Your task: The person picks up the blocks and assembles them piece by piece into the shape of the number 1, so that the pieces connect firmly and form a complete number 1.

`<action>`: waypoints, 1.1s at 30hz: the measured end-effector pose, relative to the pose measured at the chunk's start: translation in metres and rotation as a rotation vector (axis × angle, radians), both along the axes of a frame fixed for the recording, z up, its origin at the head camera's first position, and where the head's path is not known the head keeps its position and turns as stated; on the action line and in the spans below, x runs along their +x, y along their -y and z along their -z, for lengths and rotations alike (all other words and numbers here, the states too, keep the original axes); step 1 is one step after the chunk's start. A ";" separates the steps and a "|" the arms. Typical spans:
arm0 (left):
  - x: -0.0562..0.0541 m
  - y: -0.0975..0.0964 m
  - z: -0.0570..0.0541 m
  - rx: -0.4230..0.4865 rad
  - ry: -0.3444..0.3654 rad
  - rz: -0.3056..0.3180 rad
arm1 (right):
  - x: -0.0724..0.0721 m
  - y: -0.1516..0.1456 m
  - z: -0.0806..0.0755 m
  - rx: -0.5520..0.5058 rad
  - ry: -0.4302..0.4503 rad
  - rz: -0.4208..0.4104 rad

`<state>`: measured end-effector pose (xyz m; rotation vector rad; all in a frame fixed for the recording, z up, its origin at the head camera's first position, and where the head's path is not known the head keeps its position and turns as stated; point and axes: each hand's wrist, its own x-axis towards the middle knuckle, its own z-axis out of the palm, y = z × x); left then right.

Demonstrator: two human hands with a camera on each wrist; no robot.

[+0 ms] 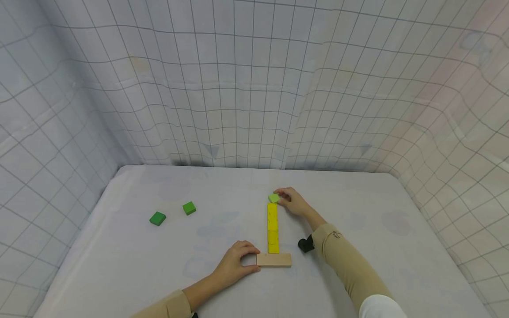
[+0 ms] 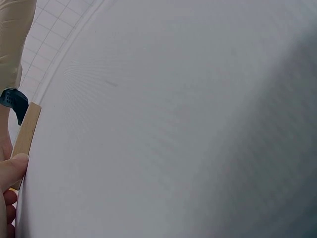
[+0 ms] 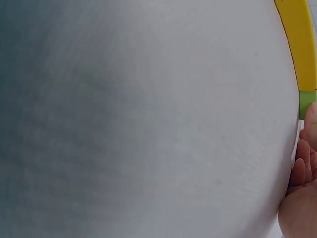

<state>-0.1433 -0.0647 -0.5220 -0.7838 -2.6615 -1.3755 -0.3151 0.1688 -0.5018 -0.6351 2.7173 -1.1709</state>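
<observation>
In the head view two yellow blocks (image 1: pixel 272 227) lie end to end in an upright line. A plain wooden block (image 1: pixel 274 260) lies crosswise at their near end. My left hand (image 1: pixel 235 264) grips that wooden block by its left end, thumb on the near side and fingers on the far side. At the far end of the yellow line, my right hand (image 1: pixel 293 201) pinches a light green block (image 1: pixel 274 198) between thumb and fingers. The right wrist view shows this green block (image 3: pixel 306 104) right at the end of the yellow block (image 3: pixel 300 47).
Two darker green blocks, one (image 1: pixel 189 208) nearer the middle and another (image 1: pixel 157 218) farther left, lie on the white-covered table (image 1: pixel 222 190). A white cloth with a grid pattern (image 1: pixel 246 88) hangs behind and at both sides. A black wrist camera (image 1: pixel 305 244) sits at the right sleeve.
</observation>
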 end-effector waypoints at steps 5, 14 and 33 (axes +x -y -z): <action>0.000 0.000 0.000 -0.006 0.003 0.000 | 0.000 0.000 0.000 -0.009 0.006 -0.008; 0.000 0.000 -0.001 -0.007 0.006 -0.002 | 0.000 0.000 0.000 -0.010 -0.017 -0.022; -0.001 0.001 -0.001 -0.002 -0.011 0.001 | 0.000 0.000 0.001 -0.002 -0.003 -0.013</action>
